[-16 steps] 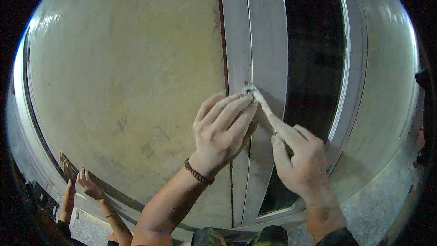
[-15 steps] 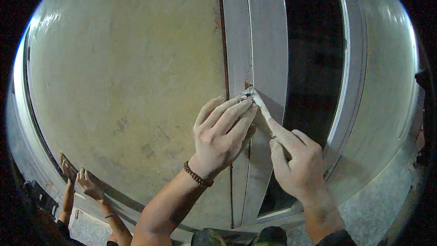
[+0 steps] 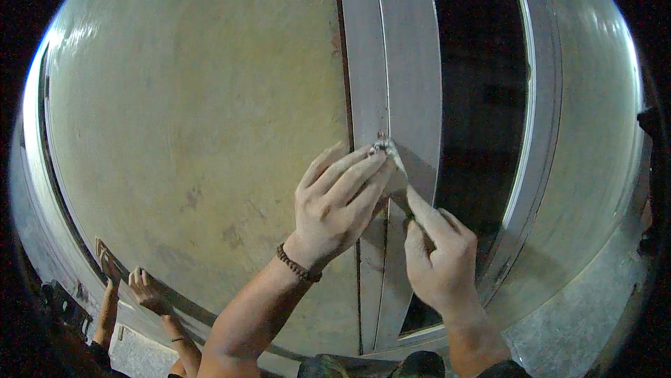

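Observation:
My left hand (image 3: 335, 207), wearing a beaded bracelet (image 3: 298, 263), lies over a grey frame (image 3: 412, 63) with its fingers stretched out; its thumb is mostly hidden. Its fingertips touch a small, shiny grey lump (image 3: 381, 146) at the seam in the frame. Just right of them, my right hand (image 3: 444, 252) pinches a thin, pale-coated strip (image 3: 399, 161) between thumb and forefinger. The strip's upper end meets the lump. What kind of thing it is cannot be made out. Both hands look dusted with pale powder.
A broad yellowish-grey panel (image 3: 189, 98) with dark smudges fills the left side. Right of the frame is a dark pane (image 3: 482, 84) with a pale edge. At lower left, another person's hands (image 3: 147, 293) are near a lower edge. Grey floor (image 3: 566, 336) shows at lower right.
My right hand has shifted slightly left and down, the strip with it. My left hand stays nearly in place. The brown spot above the fingertips now looks smaller. The other person's hands moved slightly down.

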Available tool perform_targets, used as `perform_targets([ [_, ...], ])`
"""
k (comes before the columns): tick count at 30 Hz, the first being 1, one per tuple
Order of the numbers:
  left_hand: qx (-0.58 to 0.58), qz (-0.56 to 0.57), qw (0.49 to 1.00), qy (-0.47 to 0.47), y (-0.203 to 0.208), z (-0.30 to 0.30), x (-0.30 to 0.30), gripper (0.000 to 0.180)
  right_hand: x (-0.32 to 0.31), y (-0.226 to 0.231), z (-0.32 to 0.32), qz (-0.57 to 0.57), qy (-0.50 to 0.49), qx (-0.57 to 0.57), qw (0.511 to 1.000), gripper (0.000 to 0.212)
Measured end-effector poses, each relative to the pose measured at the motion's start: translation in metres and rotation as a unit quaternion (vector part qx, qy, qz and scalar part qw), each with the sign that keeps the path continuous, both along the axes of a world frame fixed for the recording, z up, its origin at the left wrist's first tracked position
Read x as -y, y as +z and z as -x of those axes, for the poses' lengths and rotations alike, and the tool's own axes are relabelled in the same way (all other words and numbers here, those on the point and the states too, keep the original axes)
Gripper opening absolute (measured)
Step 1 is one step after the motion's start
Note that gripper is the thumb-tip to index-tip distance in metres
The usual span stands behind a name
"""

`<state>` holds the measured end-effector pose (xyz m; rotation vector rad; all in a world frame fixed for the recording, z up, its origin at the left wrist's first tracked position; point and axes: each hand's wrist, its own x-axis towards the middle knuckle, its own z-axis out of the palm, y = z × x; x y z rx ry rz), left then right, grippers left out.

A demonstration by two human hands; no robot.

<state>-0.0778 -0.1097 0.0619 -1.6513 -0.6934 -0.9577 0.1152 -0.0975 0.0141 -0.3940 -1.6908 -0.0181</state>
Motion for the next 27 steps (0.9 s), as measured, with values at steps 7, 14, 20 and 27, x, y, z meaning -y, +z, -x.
perform_targets([
  [7, 0.025, 0.032, 0.999, 0.015, 0.007, 0.009, 0.002, 0.034, 0.016, 0.0, 0.012, 0.062, -0.007, 0.001, 0.998, 0.036],
  [14, -0.012, 0.037, 0.998, -0.044, 0.007, 0.018, 0.006, 0.035, 0.015, -0.01, 0.026, 0.027, -0.001, -0.039, 0.999, 0.041],
  [20, -0.013, 0.034, 0.999, -0.032, 0.011, 0.014, 0.007, 0.033, 0.007, -0.014, 0.03, 0.005, -0.01, -0.057, 0.998, 0.045],
  [27, 0.001, 0.033, 0.999, -0.039, 0.013, 0.017, 0.004, 0.033, 0.006, -0.008, 0.031, 0.016, 0.007, -0.058, 0.998, 0.044],
])
